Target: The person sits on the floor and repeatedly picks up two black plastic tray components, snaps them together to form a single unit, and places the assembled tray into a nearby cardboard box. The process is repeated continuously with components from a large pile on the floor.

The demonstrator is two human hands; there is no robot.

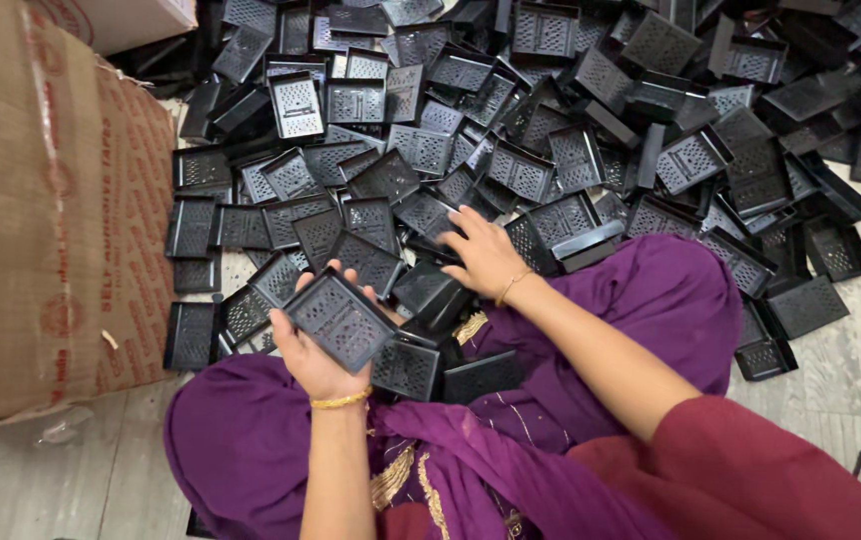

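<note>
Black plastic trays with little holes lie in a big pile (551, 130) on the floor (851, 350). Our left hand (316, 350) is curled around one square tray (341, 320), holding it up. Our right hand (486, 255) lies open and flat on the pile, fingers spread, just beside it.

Cardboard boxes at the left edge

A large brown cardboard box (46, 210) with red print stands on the floor; a second box (126, 20) shows behind it, top left.
</note>
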